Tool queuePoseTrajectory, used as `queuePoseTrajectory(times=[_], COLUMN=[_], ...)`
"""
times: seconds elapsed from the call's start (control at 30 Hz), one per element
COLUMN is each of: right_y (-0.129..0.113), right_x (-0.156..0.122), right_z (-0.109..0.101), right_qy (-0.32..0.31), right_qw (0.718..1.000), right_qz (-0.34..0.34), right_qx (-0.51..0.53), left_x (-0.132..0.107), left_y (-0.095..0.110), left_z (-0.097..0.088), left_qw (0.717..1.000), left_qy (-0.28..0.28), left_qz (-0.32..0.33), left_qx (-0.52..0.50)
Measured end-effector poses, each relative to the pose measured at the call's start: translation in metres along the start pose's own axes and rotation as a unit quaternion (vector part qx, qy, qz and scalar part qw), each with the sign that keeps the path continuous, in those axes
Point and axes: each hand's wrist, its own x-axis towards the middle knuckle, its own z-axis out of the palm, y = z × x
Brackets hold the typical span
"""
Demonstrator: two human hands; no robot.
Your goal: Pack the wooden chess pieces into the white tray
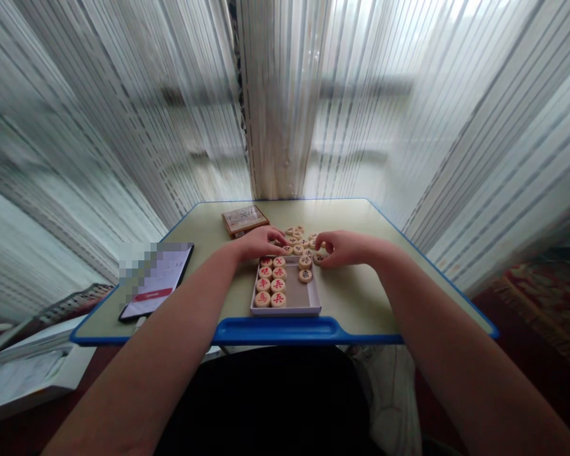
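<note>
Left hand (261, 244) and right hand (344, 248) curl over loose pieces (298, 237) at the box's (308, 297) 12 o'clock, kept within reach; I cannot tell whether either pinches one.

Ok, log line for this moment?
left hand: on loose pieces | right hand: on loose pieces | box: partly filled | phone: left of box

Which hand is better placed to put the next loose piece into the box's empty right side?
Right, probably. The right hand rests at the loose pieces, just beyond the bare right part of the box. The left hand is beyond the columns already filled with red pieces.
</note>
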Motion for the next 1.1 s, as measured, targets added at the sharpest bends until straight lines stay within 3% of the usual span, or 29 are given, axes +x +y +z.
queuePoseTrajectory(times=[0.1, 0.3, 0.53, 0.8, 1.1], right_y=[0.000, 0.004, 0.000, 0.002, 0.001], right_x=[0.001, 0.003, -0.003, 0.000, -0.002], right_z=[0.000, 0.001, -0.003, -0.002, -0.002], right_qy=[-0.005, -0.003, -0.018, -0.007, -0.025], right_qw=[1.000, 0.999, 0.999, 1.000, 0.999], right_qz=[-0.015, 0.041, -0.026, 0.026, -0.021], right_qx=[-0.016, -0.015, 0.005, -0.008, 0.000], left_x=[0.000, 0.000, 0.000, -0.001, -0.001], left_y=[-0.001, 0.002, 0.004, 0.006, 0.010], left_z=[0.001, 0.001, 0.001, 0.001, 0.001], left_qw=[1.000, 1.000, 1.000, 1.000, 0.997], left_qy=[0.000, -0.005, 0.018, -0.006, -0.035], left_qz=[0.010, 0.000, 0.009, 0.005, 0.055], left_qx=[-0.009, -0.011, -0.017, -0.006, 0.032])
